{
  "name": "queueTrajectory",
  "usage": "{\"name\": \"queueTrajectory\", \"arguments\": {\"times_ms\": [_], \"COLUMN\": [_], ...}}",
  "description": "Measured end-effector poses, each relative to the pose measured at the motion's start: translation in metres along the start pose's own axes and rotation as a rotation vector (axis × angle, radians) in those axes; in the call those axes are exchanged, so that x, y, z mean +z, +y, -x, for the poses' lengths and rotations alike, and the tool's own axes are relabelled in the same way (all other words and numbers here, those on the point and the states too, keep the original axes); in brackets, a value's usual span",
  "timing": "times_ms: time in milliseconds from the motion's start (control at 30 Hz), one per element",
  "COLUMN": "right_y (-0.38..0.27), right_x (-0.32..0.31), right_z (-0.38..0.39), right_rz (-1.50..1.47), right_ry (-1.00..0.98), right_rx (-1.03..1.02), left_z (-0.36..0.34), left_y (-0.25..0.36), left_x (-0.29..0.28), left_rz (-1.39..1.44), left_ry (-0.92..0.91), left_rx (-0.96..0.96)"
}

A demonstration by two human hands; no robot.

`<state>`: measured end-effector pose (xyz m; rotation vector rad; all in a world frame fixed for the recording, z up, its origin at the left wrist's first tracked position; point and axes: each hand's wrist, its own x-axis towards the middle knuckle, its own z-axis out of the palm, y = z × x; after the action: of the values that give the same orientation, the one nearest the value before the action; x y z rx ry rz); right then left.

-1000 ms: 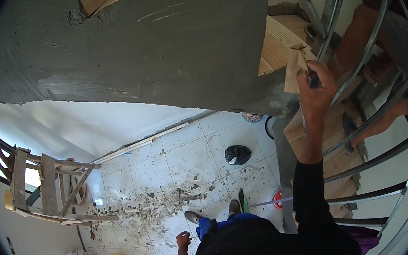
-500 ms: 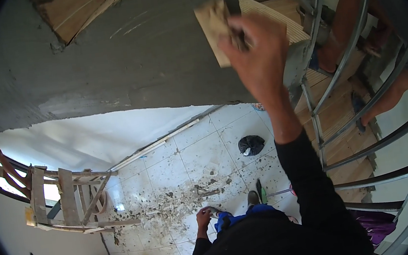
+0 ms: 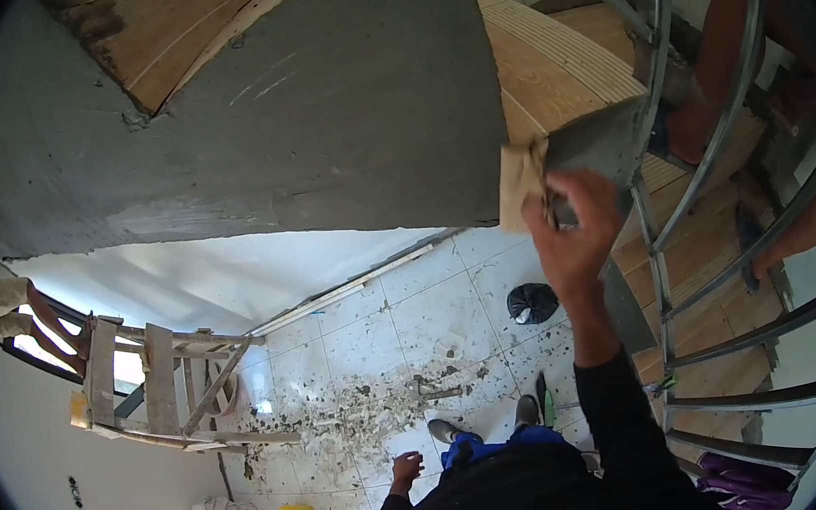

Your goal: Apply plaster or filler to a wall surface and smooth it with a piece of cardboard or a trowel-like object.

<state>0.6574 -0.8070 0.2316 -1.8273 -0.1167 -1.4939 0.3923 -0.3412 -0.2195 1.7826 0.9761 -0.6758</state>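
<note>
My right hand (image 3: 578, 226) is closed on the handle of a small wooden plastering float (image 3: 521, 187). The float's board is at the right edge of the grey cement face (image 3: 335, 142) on the side of the stairs, by its lower corner. Much of the handle is hidden by my fingers. Low beside my body, my left hand (image 3: 407, 469) hangs over the floor with its fingers loosely bent and apart, and nothing shows in it.
A curved metal railing (image 3: 752, 95) runs along the right, with another person's legs (image 3: 807, 220) behind it on wood-coloured steps (image 3: 559, 77). At left stands a wooden scaffold (image 3: 161, 384); another person's legs show above it. Mortar crumbs, a hammer (image 3: 436, 391) and a black bag (image 3: 531, 303) lie on the tiles.
My right hand has brought the float down and slightly right, from the upper cement face to its lower right corner. The view has shifted a little; my left hand hangs slightly lower.
</note>
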Motion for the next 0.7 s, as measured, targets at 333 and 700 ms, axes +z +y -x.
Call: {"name": "queueTrajectory", "arguments": {"times_ms": [333,700], "right_y": [-0.057,0.026], "right_x": [0.043,0.013], "right_z": [-0.155,0.059], "right_rz": [-0.136,0.058], "right_ry": [0.094,-0.154], "right_rx": [-0.328,0.056], "left_z": [-0.004,0.002], "left_y": [0.056,-0.024], "left_x": [0.047,0.020], "left_rz": [-0.017,0.123], "left_ry": [-0.025,0.017], "left_rx": [0.253,-0.004]}}
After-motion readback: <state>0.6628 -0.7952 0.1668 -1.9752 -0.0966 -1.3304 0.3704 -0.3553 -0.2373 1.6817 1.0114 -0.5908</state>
